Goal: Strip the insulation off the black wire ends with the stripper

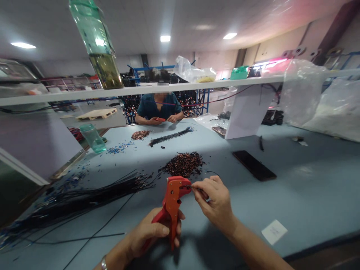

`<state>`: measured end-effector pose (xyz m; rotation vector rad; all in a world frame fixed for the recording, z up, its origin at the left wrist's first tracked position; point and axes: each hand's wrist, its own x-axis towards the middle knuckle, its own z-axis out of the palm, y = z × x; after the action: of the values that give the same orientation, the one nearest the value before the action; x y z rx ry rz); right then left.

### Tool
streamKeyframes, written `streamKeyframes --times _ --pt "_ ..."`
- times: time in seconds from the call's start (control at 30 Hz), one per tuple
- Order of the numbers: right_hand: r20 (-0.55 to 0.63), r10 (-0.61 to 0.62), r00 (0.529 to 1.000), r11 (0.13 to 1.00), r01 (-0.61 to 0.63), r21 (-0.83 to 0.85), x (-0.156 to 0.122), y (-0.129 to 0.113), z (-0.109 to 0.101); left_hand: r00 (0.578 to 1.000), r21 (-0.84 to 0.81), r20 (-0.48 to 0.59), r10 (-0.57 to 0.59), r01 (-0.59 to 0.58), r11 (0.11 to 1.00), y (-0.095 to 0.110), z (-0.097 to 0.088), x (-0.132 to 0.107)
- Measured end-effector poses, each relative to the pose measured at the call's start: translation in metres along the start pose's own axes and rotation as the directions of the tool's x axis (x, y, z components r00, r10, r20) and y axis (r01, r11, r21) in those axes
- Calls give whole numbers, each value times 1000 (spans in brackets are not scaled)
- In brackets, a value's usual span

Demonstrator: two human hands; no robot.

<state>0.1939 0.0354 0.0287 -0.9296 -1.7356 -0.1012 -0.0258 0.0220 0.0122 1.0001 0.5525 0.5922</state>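
Observation:
My left hand is wrapped round the handles of a red and orange wire stripper, which stands upright with its jaws pointing right. Pinched between the thumb and fingers of my right hand is a thin black wire, its end at the stripper's jaws. Whether the jaws grip the wire is too small to tell. Just behind the tool lies a heap of black and copper scraps. A large bundle of black wires spreads across the table on the left.
A black phone and a white paper square lie on the right. Farther back are a smaller wire bundle and a copper scrap pile. A shelf crosses above, bearing a green bottle. Opposite sits another person.

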Motion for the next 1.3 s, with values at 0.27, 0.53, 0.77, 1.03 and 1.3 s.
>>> streamKeyframes --times 0.27,0.53,0.77,1.03,1.3 --pt "18 16 1000 1000 -16 23 2 -1 -1 1000 -12 24 -15 16 1000 -2 -6 -1" --pt "55 -18 998 999 16 46 2 1 -1 994 8 100 -43 43 999 -3 -10 -3" --pt "61 -46 997 998 44 47 2 3 -1 998 26 64 -5 3 1000 1 -1 -2" --pt "52 -47 998 996 43 82 2 0 -2 999 43 42 -17 15 999 1 3 0" --pt "-31 -105 994 989 107 103 0 -5 -1 994 -54 91 -56 62 997 1 2 -4"
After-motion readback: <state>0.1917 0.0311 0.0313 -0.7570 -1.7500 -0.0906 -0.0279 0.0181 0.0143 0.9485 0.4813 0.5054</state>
